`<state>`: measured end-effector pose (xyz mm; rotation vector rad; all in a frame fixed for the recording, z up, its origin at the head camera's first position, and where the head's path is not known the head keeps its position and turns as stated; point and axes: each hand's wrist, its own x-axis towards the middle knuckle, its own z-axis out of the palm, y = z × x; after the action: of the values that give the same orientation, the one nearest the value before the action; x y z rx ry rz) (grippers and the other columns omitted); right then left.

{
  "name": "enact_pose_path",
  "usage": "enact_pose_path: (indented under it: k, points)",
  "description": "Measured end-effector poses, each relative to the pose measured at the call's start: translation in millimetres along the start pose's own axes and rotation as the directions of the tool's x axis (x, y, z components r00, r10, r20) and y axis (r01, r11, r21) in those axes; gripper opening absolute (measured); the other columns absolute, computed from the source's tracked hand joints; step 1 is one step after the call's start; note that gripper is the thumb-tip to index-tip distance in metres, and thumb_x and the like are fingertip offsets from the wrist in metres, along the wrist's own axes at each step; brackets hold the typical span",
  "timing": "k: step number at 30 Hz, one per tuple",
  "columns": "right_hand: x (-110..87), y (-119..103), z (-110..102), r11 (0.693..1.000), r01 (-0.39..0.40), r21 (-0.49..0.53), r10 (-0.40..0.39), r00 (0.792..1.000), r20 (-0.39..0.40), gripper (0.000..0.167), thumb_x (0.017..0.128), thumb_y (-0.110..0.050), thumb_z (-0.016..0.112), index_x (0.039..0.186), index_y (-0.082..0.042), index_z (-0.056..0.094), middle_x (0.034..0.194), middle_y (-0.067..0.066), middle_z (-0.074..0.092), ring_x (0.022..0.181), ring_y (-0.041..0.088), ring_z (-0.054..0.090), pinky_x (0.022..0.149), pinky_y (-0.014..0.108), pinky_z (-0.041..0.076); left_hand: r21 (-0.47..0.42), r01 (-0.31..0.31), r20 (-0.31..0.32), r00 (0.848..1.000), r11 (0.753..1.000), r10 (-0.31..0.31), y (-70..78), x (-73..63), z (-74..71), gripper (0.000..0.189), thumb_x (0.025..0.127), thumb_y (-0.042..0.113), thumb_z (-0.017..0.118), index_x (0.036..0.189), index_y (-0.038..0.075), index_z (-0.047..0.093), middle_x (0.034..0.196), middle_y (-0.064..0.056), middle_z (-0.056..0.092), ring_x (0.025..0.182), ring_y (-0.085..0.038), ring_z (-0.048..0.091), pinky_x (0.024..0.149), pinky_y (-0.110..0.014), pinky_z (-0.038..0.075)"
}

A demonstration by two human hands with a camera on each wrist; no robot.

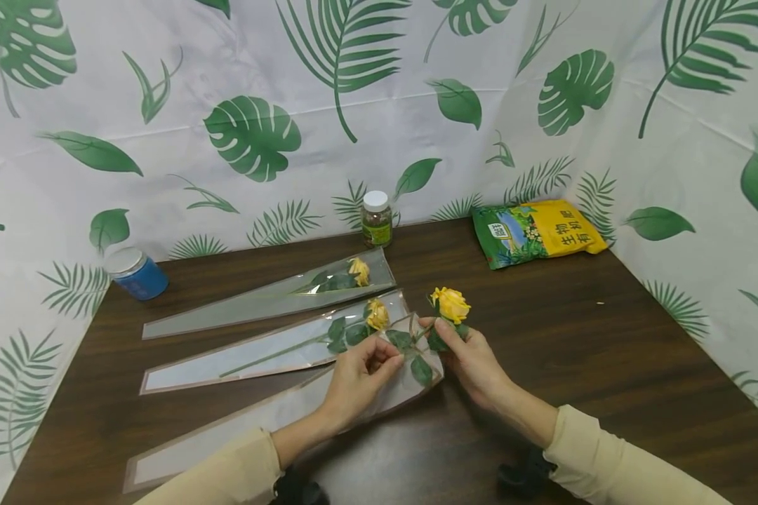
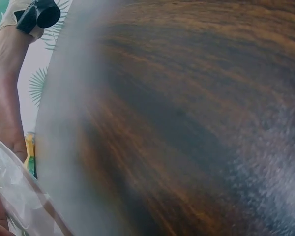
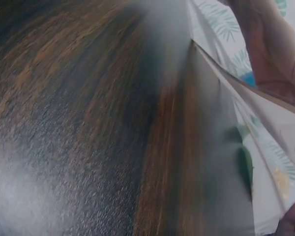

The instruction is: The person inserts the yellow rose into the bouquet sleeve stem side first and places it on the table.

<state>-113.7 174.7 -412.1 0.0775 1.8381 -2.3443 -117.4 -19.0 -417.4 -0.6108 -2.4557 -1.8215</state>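
Note:
My right hand (image 1: pixel 476 368) pinches the stem of a yellow rose (image 1: pixel 451 305) just below its bloom. The lower stem and leaves (image 1: pixel 421 369) lie at the wide mouth of a long, tapered clear-and-white flower sleeve (image 1: pixel 246 431), which runs toward the front left. My left hand (image 1: pixel 363 375) has thumb and forefinger pinched together at that mouth, beside the leaves; the sleeve's edge is between or right at the fingertips. The left wrist view shows the crinkled film of this sleeve (image 2: pixel 27 196) lifted above the table.
Two more sleeves, a middle one (image 1: pixel 183 368) and a far one (image 1: pixel 189 319), each contain a yellow rose. Behind them stand a blue jar (image 1: pixel 142 277) and a white-capped bottle (image 1: pixel 377 221). A green-and-yellow bag (image 1: pixel 540 231) lies at the back right of the dark wooden table (image 1: pixel 638 393).

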Motion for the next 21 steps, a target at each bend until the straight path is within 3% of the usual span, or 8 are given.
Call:
enact_pose_path:
  k: [4,7,11,14,18,21]
  points:
    - [0.5,-5,-4,0.996,-0.045,0.082,0.039,0.997,0.072,0.051,0.098,-0.054,0.026,0.109,-0.018,0.06,0.105,-0.008,0.064,0.1,0.007,0.057,0.085,0.029,0.045,0.012,0.005,-0.004,1.0,1.0,-0.005,-1.2,-0.9,1.6,0.005,0.081,-0.002,0.069,0.083,-0.002,0.064,0.071,-0.01,0.064,0.058,-0.003,0.046,0.054,-0.015,0.038]
    - [2.7,-8,-5,0.986,-0.092,0.139,0.086,0.995,0.05,0.05,0.097,-0.057,0.023,0.117,-0.02,0.051,0.103,-0.009,0.063,0.095,0.007,0.058,0.083,0.03,0.043,0.009,-0.014,-0.003,1.0,1.0,0.014,-2.6,-1.7,1.3,0.005,0.082,0.001,0.07,0.083,0.002,0.065,0.071,-0.007,0.064,0.058,-0.001,0.047,0.054,-0.015,0.038]
    - [4.2,-8,-6,0.98,-0.106,0.168,0.109,0.994,-0.008,0.039,0.1,-0.049,0.029,0.122,-0.019,0.042,0.095,-0.009,0.063,0.088,0.007,0.059,0.084,0.033,0.042,-0.015,-0.039,-0.001,0.999,0.999,0.039,-4.1,-2.7,0.4,0.004,0.083,0.005,0.07,0.084,0.004,0.066,0.071,-0.005,0.064,0.059,-0.001,0.048,0.054,-0.015,0.039]
    - [4.5,-7,-7,0.981,-0.092,0.174,0.095,0.995,-0.01,0.032,0.102,-0.041,0.027,0.118,-0.018,0.042,0.087,-0.007,0.063,0.085,0.008,0.058,0.084,0.033,0.041,-0.02,-0.02,0.001,1.0,1.0,0.02,12.3,-4.2,-3.7,0.004,0.082,0.001,0.069,0.083,0.001,0.065,0.071,-0.008,0.064,0.059,-0.002,0.048,0.054,-0.015,0.038]
    - [3.7,-8,-9,0.98,-0.074,0.185,0.074,0.997,0.008,0.027,0.101,-0.033,0.026,0.119,-0.017,0.038,0.089,-0.005,0.062,0.086,0.009,0.058,0.084,0.03,0.041,-0.012,0.012,0.011,1.0,1.0,-0.012,33.7,-4.6,-9.5,0.004,0.081,-0.005,0.066,0.082,-0.003,0.063,0.071,-0.012,0.063,0.059,-0.003,0.046,0.054,-0.015,0.038]
    - [2.3,-9,-10,0.983,-0.051,0.179,0.048,0.999,0.023,0.025,0.099,-0.026,0.027,0.122,-0.019,0.036,0.097,-0.005,0.06,0.091,0.01,0.058,0.086,0.029,0.042,-0.013,0.008,0.018,1.0,1.0,-0.008,33.3,-3.1,-10.6,0.004,0.082,-0.004,0.066,0.082,-0.003,0.062,0.072,-0.012,0.063,0.059,-0.003,0.045,0.054,-0.014,0.037]
